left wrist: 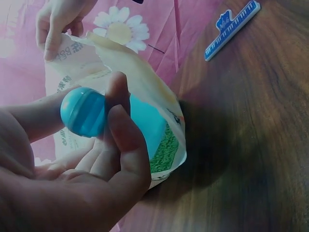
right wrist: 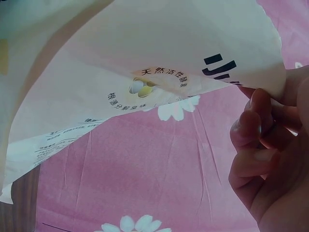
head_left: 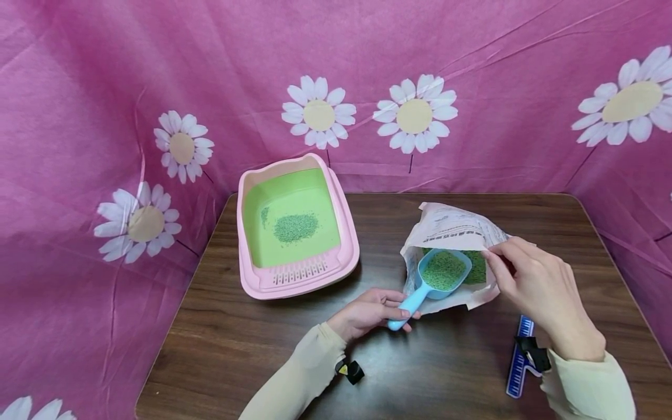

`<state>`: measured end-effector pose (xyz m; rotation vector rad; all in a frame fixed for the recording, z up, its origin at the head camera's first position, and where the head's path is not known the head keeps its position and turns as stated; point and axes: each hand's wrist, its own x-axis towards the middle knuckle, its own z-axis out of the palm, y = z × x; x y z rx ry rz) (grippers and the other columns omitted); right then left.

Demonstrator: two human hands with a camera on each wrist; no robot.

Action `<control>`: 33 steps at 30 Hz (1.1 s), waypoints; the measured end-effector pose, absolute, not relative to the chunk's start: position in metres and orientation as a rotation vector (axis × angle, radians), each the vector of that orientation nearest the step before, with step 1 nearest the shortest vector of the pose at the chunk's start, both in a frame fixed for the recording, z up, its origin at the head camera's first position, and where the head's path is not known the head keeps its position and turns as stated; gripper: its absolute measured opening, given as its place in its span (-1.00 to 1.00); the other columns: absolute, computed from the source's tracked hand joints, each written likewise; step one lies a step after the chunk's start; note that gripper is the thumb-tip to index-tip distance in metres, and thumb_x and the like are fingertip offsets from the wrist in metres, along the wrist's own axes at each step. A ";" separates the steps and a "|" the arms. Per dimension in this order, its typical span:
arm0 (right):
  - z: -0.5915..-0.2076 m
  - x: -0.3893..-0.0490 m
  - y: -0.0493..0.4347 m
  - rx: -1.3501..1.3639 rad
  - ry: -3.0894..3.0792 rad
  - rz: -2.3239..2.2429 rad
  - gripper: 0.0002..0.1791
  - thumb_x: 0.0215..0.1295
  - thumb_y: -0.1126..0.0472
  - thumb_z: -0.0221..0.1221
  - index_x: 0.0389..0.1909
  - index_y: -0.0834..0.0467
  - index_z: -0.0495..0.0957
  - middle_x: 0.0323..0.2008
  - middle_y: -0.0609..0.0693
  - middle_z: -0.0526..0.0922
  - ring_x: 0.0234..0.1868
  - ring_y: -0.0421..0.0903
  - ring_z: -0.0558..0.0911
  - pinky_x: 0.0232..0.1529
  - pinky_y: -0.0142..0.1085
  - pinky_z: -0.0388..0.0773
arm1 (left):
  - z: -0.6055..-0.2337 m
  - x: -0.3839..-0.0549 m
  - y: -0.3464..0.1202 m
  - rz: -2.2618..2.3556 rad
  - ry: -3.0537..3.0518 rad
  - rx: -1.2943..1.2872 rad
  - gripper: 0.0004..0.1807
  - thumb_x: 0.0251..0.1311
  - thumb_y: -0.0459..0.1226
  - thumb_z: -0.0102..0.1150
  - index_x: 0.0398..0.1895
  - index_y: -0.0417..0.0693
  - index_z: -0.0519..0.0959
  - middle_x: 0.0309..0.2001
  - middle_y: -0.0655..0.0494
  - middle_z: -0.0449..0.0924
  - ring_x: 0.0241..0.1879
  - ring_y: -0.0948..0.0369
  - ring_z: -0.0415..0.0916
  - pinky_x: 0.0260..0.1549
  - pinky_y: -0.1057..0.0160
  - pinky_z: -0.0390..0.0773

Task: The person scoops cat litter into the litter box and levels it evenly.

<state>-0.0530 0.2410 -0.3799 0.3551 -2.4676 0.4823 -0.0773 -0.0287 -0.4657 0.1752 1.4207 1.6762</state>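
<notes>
My left hand (head_left: 370, 314) grips the handle of a light-blue scoop (head_left: 415, 301). Green pellets (head_left: 444, 269) fill the scoop's bowl, which sits in the mouth of a white printed paper bag (head_left: 446, 224). More green pellets (head_left: 476, 267) show inside the bag, behind the bowl. At the bag's right edge, my right hand (head_left: 541, 283) pinches the rim between thumb and fingers, and the mouth gapes toward me. In the left wrist view the round end of the scoop handle (left wrist: 83, 112) pokes out between the thumb and fingers; the bag hides part of the bowl.
A pink litter box (head_left: 349, 245) with a green inside stands at the left, a small patch of green pellets (head_left: 296, 227) on its floor. Under the right wrist lies a blue-and-white clip (head_left: 517, 373). A pink flowered cloth (head_left: 362, 169) hangs behind the wooden table (head_left: 236, 326).
</notes>
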 end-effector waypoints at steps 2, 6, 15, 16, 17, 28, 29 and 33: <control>-0.380 -0.053 0.241 0.353 -2.470 0.484 -0.94 0.12 0.22 0.27 -0.46 0.10 0.58 -0.52 -0.09 0.54 -0.67 -0.12 0.41 -0.72 -0.24 0.25 | -0.464 -0.077 -0.030 1.677 1.419 0.180 -0.64 0.28 -0.45 0.06 0.14 -0.35 0.46 0.12 -0.46 0.47 -0.39 0.30 0.63 -0.31 0.40 0.54; -0.380 -0.053 0.241 0.345 -2.478 0.488 -0.94 0.13 0.22 0.27 -0.46 0.09 0.58 -0.53 -0.09 0.53 -0.67 -0.12 0.40 -0.72 -0.25 0.24 | -0.462 -0.075 -0.034 1.683 1.407 0.204 -0.63 0.28 -0.47 0.05 0.15 -0.37 0.45 0.15 -0.53 0.39 -0.40 0.31 0.63 -0.28 0.40 0.55; -0.379 -0.053 0.241 0.349 -2.482 0.492 -0.94 0.13 0.23 0.28 -0.46 0.10 0.58 -0.51 -0.08 0.55 -0.66 -0.12 0.42 -0.72 -0.23 0.24 | -0.457 -0.075 -0.045 1.663 1.374 0.251 -0.57 0.30 -0.48 -0.01 0.24 -0.40 0.37 0.19 -0.54 0.35 -0.35 0.30 0.64 -0.21 0.39 0.57; -0.379 -0.053 0.241 0.349 -2.482 0.494 -0.94 0.13 0.23 0.27 -0.46 0.10 0.58 -0.51 -0.08 0.55 -0.66 -0.12 0.41 -0.72 -0.23 0.24 | -0.456 -0.075 -0.046 1.659 1.373 0.257 -0.57 0.30 -0.48 -0.02 0.24 -0.40 0.36 0.19 -0.54 0.35 -0.35 0.30 0.64 -0.19 0.38 0.57; -0.379 -0.053 0.242 0.349 -2.483 0.493 -0.94 0.13 0.23 0.28 -0.46 0.10 0.58 -0.51 -0.08 0.55 -0.66 -0.12 0.41 -0.72 -0.23 0.24 | -0.455 -0.076 -0.047 1.656 1.372 0.263 -0.57 0.31 -0.47 -0.02 0.25 -0.40 0.36 0.19 -0.54 0.35 -0.34 0.31 0.64 -0.17 0.37 0.57; -0.379 -0.055 0.243 0.358 -2.475 0.490 -0.93 0.14 0.22 0.27 -0.47 0.09 0.57 -0.53 -0.11 0.52 -0.67 -0.16 0.38 -0.72 -0.25 0.23 | -0.446 -0.074 -0.065 1.636 1.379 0.353 -0.57 0.34 -0.44 -0.03 0.25 -0.39 0.38 0.15 -0.56 0.38 -0.31 0.30 0.64 -0.16 0.36 0.60; -0.379 -0.055 0.243 0.356 -2.476 0.491 -0.93 0.14 0.22 0.27 -0.47 0.09 0.57 -0.53 -0.10 0.52 -0.67 -0.16 0.38 -0.72 -0.25 0.23 | -0.445 -0.074 -0.068 1.637 1.379 0.358 -0.58 0.34 -0.44 -0.03 0.25 -0.38 0.39 0.15 -0.56 0.38 -0.31 0.29 0.64 -0.17 0.36 0.60; -0.379 -0.055 0.244 0.351 -2.480 0.494 -0.93 0.13 0.22 0.27 -0.47 0.08 0.57 -0.54 -0.11 0.52 -0.66 -0.17 0.38 -0.71 -0.26 0.23 | -0.443 -0.075 -0.076 1.619 1.397 0.392 -0.58 0.34 -0.42 -0.02 0.25 -0.35 0.40 0.13 -0.54 0.41 -0.31 0.29 0.65 -0.19 0.37 0.60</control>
